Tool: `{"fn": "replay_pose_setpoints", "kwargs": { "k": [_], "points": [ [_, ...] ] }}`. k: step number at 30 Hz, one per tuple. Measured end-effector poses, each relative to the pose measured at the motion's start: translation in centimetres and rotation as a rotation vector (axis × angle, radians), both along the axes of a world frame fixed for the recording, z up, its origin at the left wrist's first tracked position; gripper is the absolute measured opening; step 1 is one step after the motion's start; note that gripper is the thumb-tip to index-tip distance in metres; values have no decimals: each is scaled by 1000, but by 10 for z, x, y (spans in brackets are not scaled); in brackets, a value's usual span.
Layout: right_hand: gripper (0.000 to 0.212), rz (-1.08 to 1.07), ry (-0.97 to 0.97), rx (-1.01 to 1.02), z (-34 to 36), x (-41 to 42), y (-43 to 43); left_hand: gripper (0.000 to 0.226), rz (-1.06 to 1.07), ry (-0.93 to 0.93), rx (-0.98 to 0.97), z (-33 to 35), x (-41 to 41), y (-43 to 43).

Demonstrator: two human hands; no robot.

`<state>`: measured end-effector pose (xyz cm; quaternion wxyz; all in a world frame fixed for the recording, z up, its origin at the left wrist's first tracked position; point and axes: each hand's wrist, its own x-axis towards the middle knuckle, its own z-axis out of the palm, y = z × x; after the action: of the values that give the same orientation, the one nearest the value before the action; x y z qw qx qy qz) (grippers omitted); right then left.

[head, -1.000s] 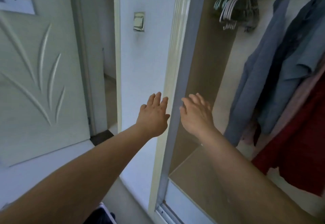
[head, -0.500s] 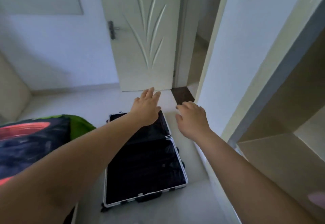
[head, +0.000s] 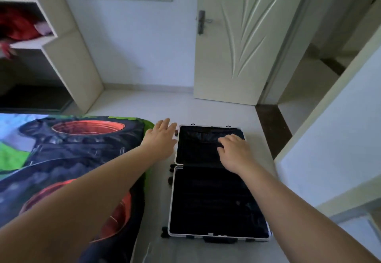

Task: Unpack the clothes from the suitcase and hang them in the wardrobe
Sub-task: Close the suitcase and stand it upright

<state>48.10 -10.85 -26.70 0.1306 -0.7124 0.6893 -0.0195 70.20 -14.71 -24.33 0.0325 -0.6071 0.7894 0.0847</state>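
An open suitcase with a silver rim and black lining lies flat on the pale floor, both halves showing. No clothes can be made out in its dark interior. My left hand reaches out with straight fingers, left of the far half and above the bed's corner. My right hand hovers over the far half, fingers loosely bent, holding nothing. The wardrobe's pale side panel fills the right edge; its inside is out of view.
A bed with a tractor-wheel print cover takes up the left. A white door with a handle stands behind the suitcase, next to a doorway. Open shelves at the top left hold something red.
My view has swung left and down from the wardrobe with its hanging clothes to the suitcase on the floor. Both hands stayed outstretched and empty, now over the suitcase's far end.
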Motion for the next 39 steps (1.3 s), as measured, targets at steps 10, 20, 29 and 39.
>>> {"fn": "replay_pose_setpoints", "kwargs": {
  "k": [10, 20, 29, 39],
  "points": [
    [42, 26, 10, 55, -54, 21, -94, 56, 48, 2, 72, -49, 25, -112],
    [42, 55, 14, 147, -112, -1, -197, 54, 115, -38, 93, -103, 26, -202],
    [42, 10, -38, 150, -150, -6, -265, 56, 56, -42, 177, -155, -3, -281],
    [43, -195, -87, 306, -305, -13, -385, 49, -59, 3, 301, -324, -52, -463]
  ]
}}
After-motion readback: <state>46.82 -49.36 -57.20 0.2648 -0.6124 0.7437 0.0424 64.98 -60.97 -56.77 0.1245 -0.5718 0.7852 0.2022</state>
